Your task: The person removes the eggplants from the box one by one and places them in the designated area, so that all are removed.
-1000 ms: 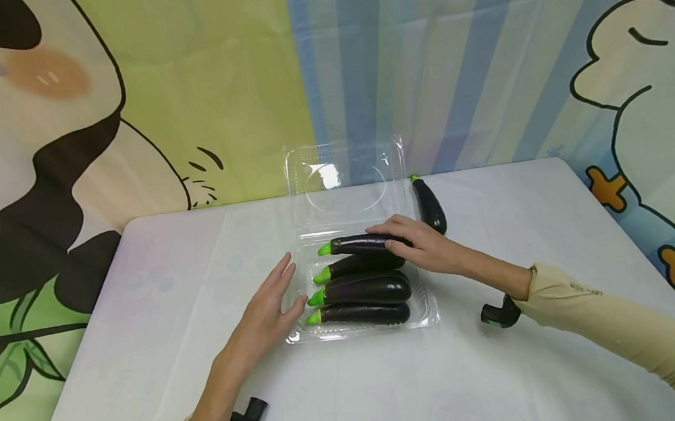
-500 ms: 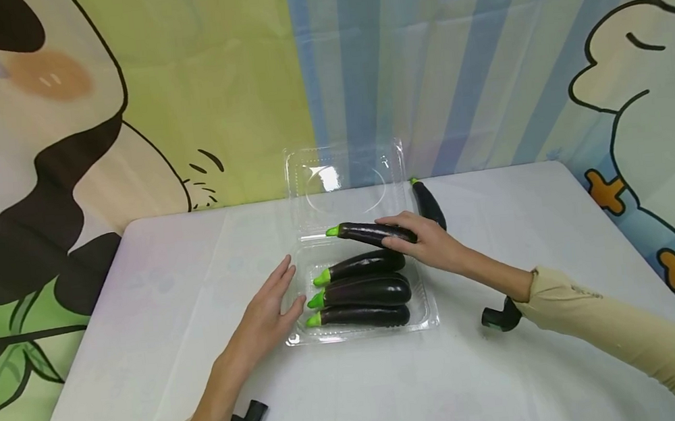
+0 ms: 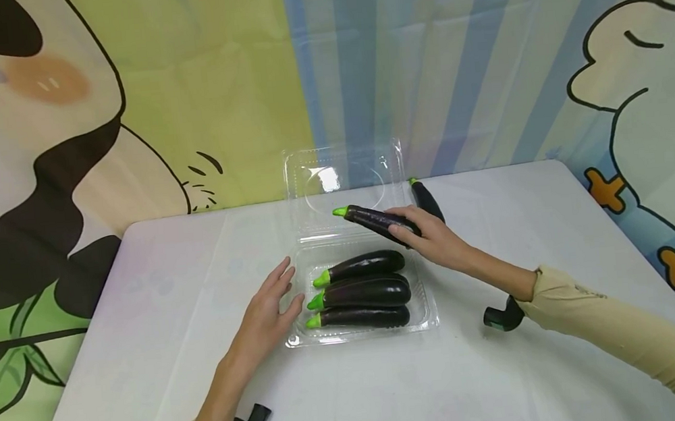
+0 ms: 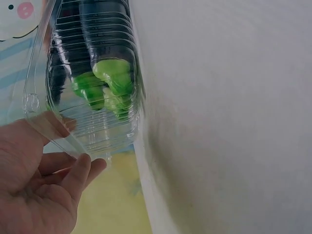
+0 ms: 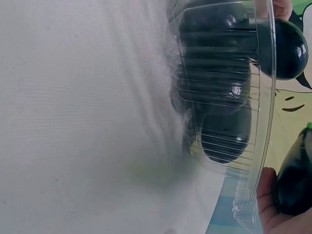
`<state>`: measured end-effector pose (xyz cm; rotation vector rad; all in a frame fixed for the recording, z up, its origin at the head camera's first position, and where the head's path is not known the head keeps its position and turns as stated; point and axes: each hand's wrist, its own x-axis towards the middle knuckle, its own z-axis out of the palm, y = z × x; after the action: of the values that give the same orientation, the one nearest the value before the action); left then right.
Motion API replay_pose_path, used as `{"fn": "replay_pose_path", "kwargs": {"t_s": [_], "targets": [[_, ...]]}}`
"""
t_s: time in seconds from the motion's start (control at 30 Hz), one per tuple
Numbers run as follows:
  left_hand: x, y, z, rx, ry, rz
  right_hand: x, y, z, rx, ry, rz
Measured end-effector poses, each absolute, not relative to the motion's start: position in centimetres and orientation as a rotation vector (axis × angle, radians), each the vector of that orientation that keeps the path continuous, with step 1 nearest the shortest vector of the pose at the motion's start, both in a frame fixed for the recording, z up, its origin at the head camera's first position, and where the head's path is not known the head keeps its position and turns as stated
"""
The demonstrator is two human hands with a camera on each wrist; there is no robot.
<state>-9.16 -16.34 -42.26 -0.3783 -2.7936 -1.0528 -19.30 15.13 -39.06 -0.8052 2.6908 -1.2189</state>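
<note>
In the head view my right hand (image 3: 434,235) grips a dark purple eggplant (image 3: 375,219) with a green stem end, lifted above the back of the clear plastic container (image 3: 426,303). The eggplant slants, its green tip pointing up and left; part of its body hides behind the fingers. Three more eggplants (image 3: 366,292) lie side by side inside the container, green ends to the left. My left hand (image 3: 264,312) is at the container's left side, fingers extended. In the left wrist view its fingertips (image 4: 80,170) are close against the plastic rim.
The container's hinged clear lid (image 3: 347,182) stands raised at the back. Another eggplant (image 3: 427,200) lies on the white table (image 3: 529,233) behind my right hand. A printed cloth (image 3: 227,79) hangs beyond the table's back edge.
My right hand has lifted the rearmost eggplant out of the row, up and slightly back, tilting it. The left hand has stayed about where it was.
</note>
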Motion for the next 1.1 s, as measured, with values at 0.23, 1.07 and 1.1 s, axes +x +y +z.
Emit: {"fn": "replay_pose_path", "kwargs": {"t_s": [0.23, 1.07, 1.1], "targets": [[-9.1, -16.3, -42.3, -0.374, -2.765, -1.071, -19.4, 15.4, -39.0, -0.708, 2.682, -1.311], [-8.9, -16.0, -42.3, -0.322, -2.735, -1.094, -19.9, 16.8, -38.8, -0.463, 2.765, -1.276], [-8.9, -16.0, -42.3, -0.32, -2.736, -1.092, -19.9, 16.9, -38.7, -0.46, 2.774, -1.274]]}}
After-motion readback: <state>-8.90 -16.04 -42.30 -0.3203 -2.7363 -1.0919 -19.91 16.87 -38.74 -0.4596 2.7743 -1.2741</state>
